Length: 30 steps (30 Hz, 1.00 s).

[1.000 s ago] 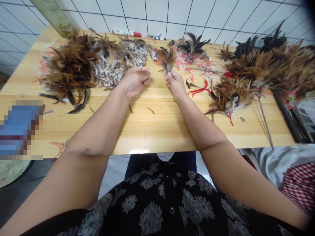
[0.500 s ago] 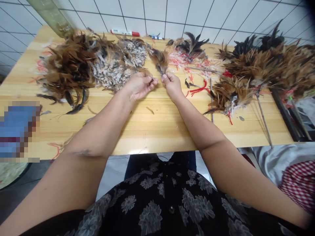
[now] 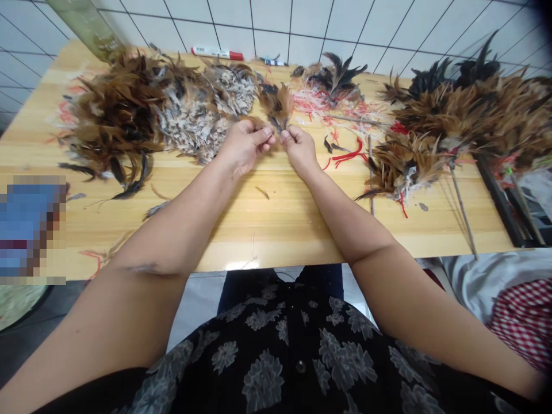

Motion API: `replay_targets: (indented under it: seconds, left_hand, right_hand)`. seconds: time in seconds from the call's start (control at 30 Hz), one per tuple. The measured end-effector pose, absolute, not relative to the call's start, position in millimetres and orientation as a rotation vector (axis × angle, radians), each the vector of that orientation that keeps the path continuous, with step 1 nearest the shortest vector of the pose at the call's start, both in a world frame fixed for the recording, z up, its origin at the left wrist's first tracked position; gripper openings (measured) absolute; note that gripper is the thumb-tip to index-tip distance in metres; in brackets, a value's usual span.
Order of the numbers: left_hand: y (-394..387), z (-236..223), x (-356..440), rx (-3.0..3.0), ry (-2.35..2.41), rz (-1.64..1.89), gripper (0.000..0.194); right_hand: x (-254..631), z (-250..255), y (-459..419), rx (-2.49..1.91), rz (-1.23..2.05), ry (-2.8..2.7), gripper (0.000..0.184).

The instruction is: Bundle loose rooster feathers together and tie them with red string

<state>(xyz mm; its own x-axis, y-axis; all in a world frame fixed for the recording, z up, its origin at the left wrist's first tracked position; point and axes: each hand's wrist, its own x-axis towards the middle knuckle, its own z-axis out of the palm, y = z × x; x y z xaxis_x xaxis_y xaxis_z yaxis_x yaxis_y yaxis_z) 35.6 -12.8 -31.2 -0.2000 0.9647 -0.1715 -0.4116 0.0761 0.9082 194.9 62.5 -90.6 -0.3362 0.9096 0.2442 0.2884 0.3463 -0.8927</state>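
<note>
A small bunch of brown feathers (image 3: pixel 278 103) fans upward from the fingertips of my right hand (image 3: pixel 299 149), which pinches it at the quill ends. Just left of it, my left hand (image 3: pixel 248 145) is closed with thumb against forefinger. A brown feather seems to lie along those fingers, its tip pointing left, though its quill is hidden. The fingertips of both hands are close together above the wooden table (image 3: pixel 267 230). Left of my left hand spreads a heap of feathers, with a grey-white fluffy part (image 3: pixel 190 123) nearest and a brown and black part (image 3: pixel 118 115) beyond.
Brown feather bundles (image 3: pixel 466 109) fill the right side, with a thin stick (image 3: pixel 463 207) reaching past the front edge. Red strings (image 3: pixel 349 154) and pinkish shreds (image 3: pixel 319 100) lie right of my hands. A red-and-white marker (image 3: pixel 217 53) rests by the tiled wall (image 3: pixel 267 29). A blurred blue object (image 3: pixel 32 224) is far left.
My left hand has moved slightly closer to the bunch in my right hand. The bunch now leans a little to the left. The view has shifted slightly.
</note>
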Motion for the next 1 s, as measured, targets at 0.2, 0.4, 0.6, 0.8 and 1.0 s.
replay_targets:
  seconds: [0.2,0.4,0.6,0.8,1.0]
  left_hand:
    - [-11.3,-33.5,35.2,0.711,1.13,1.456,0.044]
    - [-3.0,-49.7,35.7,0.914,1.264,1.482,0.042]
    - [3.4,-64.0,26.2,0.974,1.272,1.547,0.042]
    - [-0.3,-60.1,29.8,1.044,1.33,1.608,0.041]
    - [-1.0,-59.9,32.8,0.824,1.178,1.544,0.051]
  right_hand:
    - [192.7,-93.7,64.9,-1.054,1.002,-1.823,0.045]
    - [188.8,-92.2,65.3,-1.026,1.104,-1.752,0.061]
    - [186.7,-90.0,63.4,-0.987,1.19,-1.774,0.06]
    - [186.2,-96.1,67.8,-0.982,1.172,-1.812,0.049]
    - [188.6,-102.5,71.1,-0.956,1.134,-1.837,0.047]
